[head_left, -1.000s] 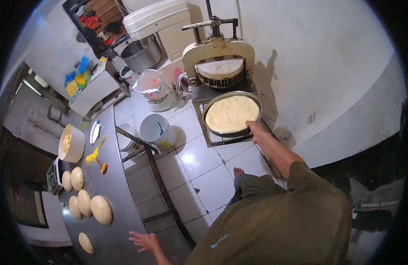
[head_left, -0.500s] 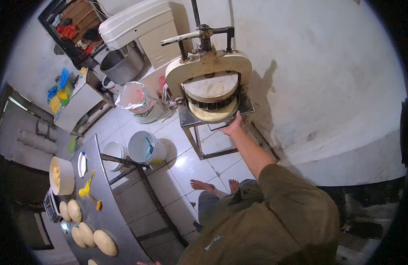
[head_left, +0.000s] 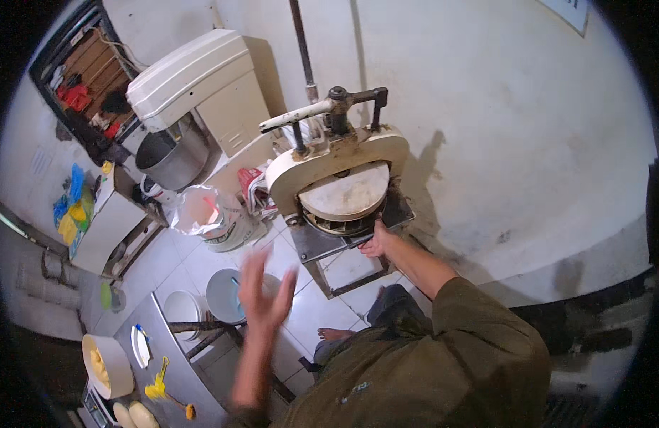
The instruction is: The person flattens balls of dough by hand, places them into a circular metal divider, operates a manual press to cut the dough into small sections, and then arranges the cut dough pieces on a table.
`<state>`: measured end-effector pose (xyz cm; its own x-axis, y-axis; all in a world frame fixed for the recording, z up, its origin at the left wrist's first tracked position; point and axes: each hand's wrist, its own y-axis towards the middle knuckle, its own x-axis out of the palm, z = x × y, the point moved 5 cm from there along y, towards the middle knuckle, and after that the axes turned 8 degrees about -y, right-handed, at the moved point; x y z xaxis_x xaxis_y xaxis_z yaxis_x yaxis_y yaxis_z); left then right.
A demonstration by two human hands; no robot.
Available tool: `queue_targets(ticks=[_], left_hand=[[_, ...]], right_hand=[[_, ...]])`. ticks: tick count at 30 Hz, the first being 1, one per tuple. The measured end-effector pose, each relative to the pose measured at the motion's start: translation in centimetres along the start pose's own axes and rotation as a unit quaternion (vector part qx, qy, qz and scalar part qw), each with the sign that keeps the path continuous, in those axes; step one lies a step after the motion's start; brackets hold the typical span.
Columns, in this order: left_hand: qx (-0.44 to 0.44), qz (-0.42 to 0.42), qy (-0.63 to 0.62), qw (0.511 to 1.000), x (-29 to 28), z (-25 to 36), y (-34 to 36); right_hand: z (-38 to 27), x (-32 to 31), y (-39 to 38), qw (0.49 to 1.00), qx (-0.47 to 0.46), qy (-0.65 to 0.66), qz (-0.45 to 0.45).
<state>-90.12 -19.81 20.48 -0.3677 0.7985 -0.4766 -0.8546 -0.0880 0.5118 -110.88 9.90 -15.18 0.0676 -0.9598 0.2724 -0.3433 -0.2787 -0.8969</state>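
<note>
A manual dough press (head_left: 336,164) with a cream arched frame and a round pale plate (head_left: 347,192) stands in front of me. Below the plate is a dark ring of dividing blades, with the round pan (head_left: 372,225) under it, mostly hidden; little of the dough shows. My right hand (head_left: 374,241) is at the pan's front right edge, thumb on top and fingers curled beneath. Raised in front of the buckets, my left hand (head_left: 267,292) is empty, fingers spread and slightly blurred.
A steel table (head_left: 158,339) at lower left holds a white tub (head_left: 107,366), a yellow scraper (head_left: 157,386) and dough rounds (head_left: 140,414). Buckets (head_left: 226,296) and a bulky sack (head_left: 215,221) stand on the tiled floor. A mixer (head_left: 194,78) is behind them, beside the wall.
The pan has slid inward beneath the press, hiding most of its dough; my right hand stays at its edge. My left hand has risen from the lower edge into view.
</note>
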Motion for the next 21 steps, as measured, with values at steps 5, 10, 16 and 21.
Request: queue_targets(ticks=[5, 10, 16, 21], left_hand=[[-0.069, -0.298, 0.330, 0.893, 3.5, -1.3, 30.9], [-0.026, -0.270, 0.322, 0.907, 7.6, -4.8, 32.7], [-0.153, -0.279, 0.292, 0.902, 6.7, -3.9, 31.1], [-0.158, -0.235, 0.302, 0.910, 8.3, -2.7, 31.4]], right_hand=[[-1.2, -1.1, -7.0, 0.971, -0.108, -0.214, 0.019], [-12.1, 2.5, -25.3, 0.802, -0.470, -0.364, -0.064], [-47.3, 22.9, -40.6, 0.518, -0.832, -0.150, 0.134], [-56.2, 28.5, -30.7, 0.684, -0.706, -0.142, 0.114]])
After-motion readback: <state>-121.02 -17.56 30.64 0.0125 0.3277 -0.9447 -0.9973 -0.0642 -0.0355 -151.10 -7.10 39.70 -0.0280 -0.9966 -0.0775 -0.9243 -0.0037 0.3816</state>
